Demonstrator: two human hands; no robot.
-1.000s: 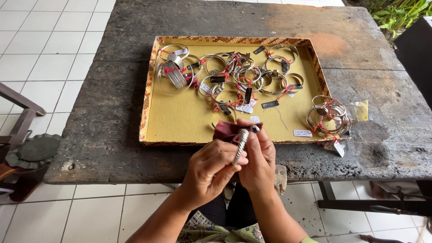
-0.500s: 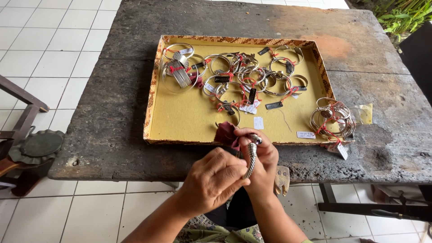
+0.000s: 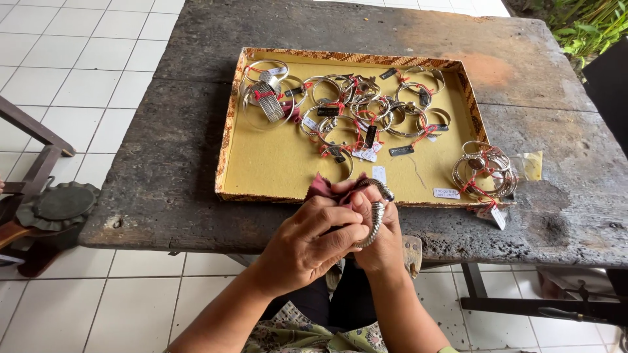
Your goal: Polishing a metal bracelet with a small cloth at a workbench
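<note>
Since the earlier frame, silver bangle [image 3: 376,216] has turned more upright at 6 o'clock of yellow tray [image 3: 275,163], left hand [image 3: 311,242] fingers clamped on maroon cloth [image 3: 324,188] against it, right hand [image 3: 383,238] fingers closed around bangle, bangle cluster [image 3: 484,171] at 3 o'clock.

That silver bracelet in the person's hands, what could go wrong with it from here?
The silver bracelet is held past the table's near edge, above the tiled floor; if it slips from the left hand or right hand, it would likely drop. The bangle pile outside the tray could be knocked.
</note>
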